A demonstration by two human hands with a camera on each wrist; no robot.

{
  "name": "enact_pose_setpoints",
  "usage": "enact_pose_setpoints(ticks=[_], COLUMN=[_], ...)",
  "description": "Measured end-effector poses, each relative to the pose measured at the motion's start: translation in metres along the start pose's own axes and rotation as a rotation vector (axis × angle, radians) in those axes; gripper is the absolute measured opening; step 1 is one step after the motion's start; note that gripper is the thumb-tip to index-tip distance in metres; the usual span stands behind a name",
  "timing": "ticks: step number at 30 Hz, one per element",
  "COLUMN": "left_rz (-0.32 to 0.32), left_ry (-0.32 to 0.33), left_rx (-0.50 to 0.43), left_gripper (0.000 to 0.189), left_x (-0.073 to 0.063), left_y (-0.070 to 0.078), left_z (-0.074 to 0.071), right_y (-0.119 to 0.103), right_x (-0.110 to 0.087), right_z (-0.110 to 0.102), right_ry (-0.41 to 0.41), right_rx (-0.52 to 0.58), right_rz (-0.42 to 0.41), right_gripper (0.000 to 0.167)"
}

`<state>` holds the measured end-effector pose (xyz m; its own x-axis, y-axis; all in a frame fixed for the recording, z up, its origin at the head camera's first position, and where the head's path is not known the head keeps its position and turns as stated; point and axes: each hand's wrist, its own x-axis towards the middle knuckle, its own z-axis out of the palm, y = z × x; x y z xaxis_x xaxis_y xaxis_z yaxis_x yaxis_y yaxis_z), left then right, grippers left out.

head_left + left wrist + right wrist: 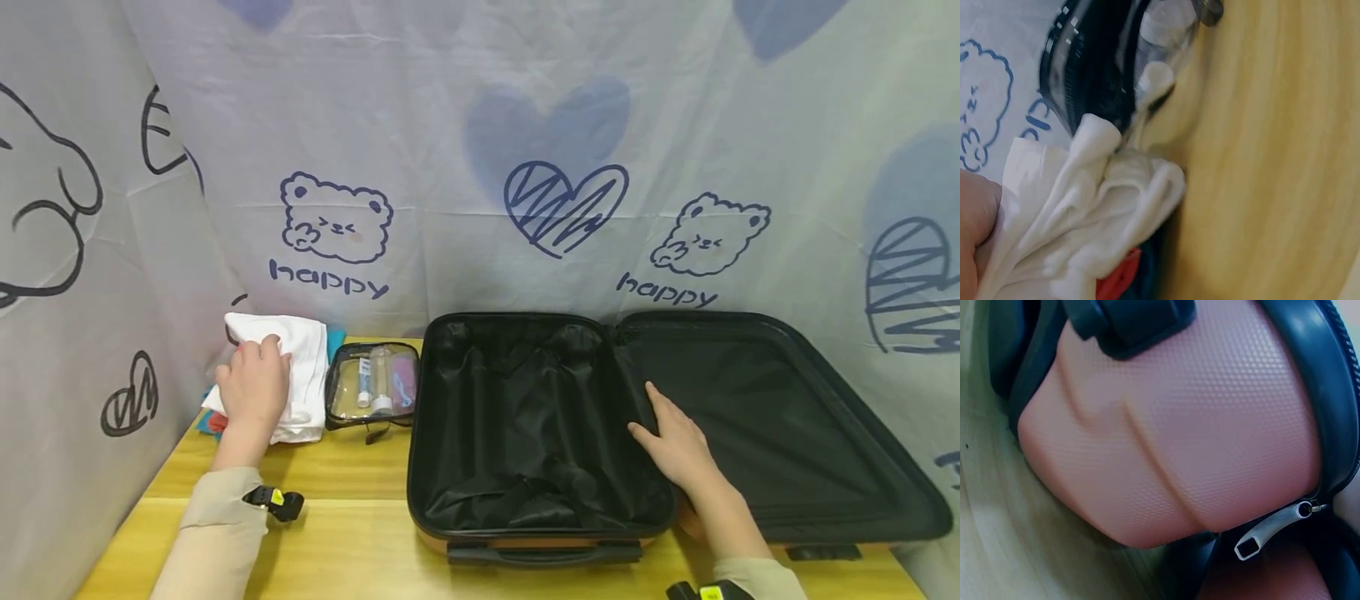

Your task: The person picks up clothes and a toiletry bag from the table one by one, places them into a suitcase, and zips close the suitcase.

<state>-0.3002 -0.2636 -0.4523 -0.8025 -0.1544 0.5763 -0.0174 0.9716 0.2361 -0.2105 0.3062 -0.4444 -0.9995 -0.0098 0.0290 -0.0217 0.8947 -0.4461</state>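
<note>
Landmark: the hard-shell suitcase, orange-pink outside, black fabric lining (510,400), lying unfolded on the yellow wood-grain tabletop (352,533). The black-lined flat half (757,417) is folded out to its right.

Your left hand (253,387) is on the folded white cloth (306,358), at the far left of the suitcase. Fingers are bent against the fabric; can't tell whether they have pinched it. Your right hand (678,446) has its fingers extended and thumb apart, resting at the suitcase's right rim by the hinge side; nothing picked up.

Under the white cloth, a blue cloth (335,342) and a red cloth (217,422) poke out. Just left of the suitcase: clear zip pouch with black trim (347,390), with a small white tube (364,382) and a clear bottle (380,379) inside.

Step in hand, my read: getting hold of the white cloth while your right hand steadies the suitcase. Next move calls for a full-thickness pinch on the white layers only. Watch out: a loose pinch could unfold it, a deep one could drag the blue and red along.
</note>
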Motion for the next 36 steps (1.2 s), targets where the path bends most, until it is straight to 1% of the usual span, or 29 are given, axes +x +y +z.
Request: enact_pose_setpoints(ticks=[6,11,17,22,27,36], left_rz=[0.066,0.118,0.188,0.249,0.282,0.347], left_ry=[0.090,0.187,0.290,0.383,0.419,0.442], left_rx=[0.008,0.021,0.037,0.041,0.038,0.011], left_gripper=[0.032,0.031,0.030,0.028,0.028,0.028], left_x=[0.003,0.007,0.017,0.025,0.031,0.041], left_y=[0.011,0.018,0.034,0.048,0.067,0.101], left_z=[-0.012,-0.030,-0.050,-0.065,-0.079,-0.098], right_y=[0.000,-0.001,0.002,0.003,0.003,0.004], right_x=[-0.001,-0.002,0.000,0.002,0.002,0.001], right_z=[0.000,0.001,0.001,0.001,0.001,0.003], right_ry=[0.002,-0.007,-0.002,0.001,-0.002,-0.011], right_rx=[0.001,0.004,0.010,0.014,0.013,0.019], right_rz=[-0.003,-0.004,-0.003,-0.006,-0.001,0.000], right_gripper=[0.077,0.077,0.077,0.077,0.078,0.078])
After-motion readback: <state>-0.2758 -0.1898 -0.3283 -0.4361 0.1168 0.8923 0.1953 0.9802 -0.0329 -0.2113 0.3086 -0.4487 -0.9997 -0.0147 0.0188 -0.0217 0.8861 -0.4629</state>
